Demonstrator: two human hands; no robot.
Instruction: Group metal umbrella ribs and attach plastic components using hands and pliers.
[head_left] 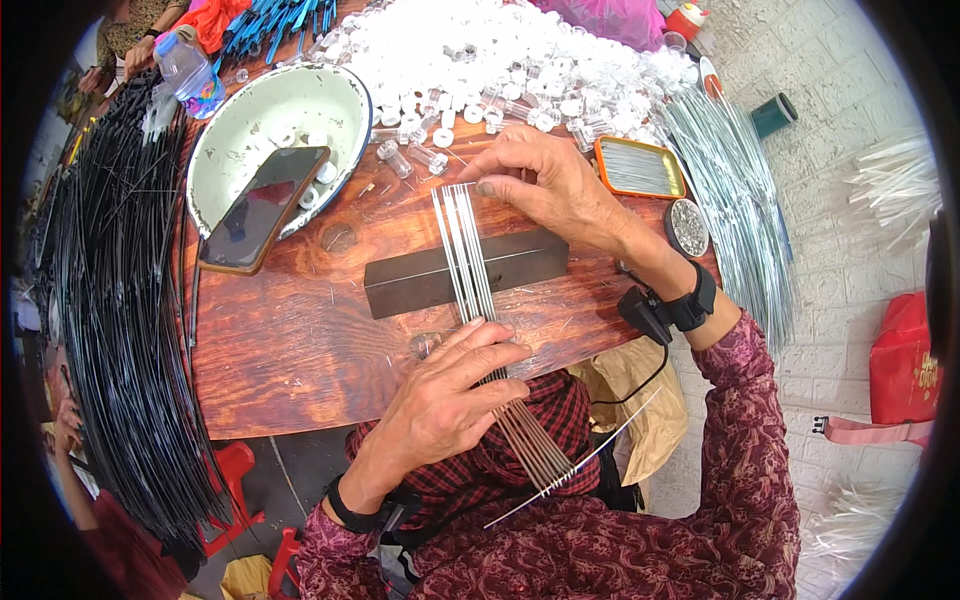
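Note:
Several thin metal rods [466,250] lie side by side, fanned a little, across a dark rectangular metal bar [405,284] on the table. My left hand [440,400] grips the rods on the near side of the bar, its fingers over them. At their near ends, above my lap, the rods meet a thin pale crosswise rod [625,424]. My right hand [555,185] is at the far tips, thumb and index finger pinched together. Whatever sits in that pinch is too small to make out.
Clear plastic pieces and white caps [520,60] heap at the back. An enamel basin [225,130] with a phone [262,212] stands left, beside black rods [125,300]. At right are an orange tin [640,168], a round dish [686,228] and silvery rods [735,200]. Other people's hands [68,425] show at left.

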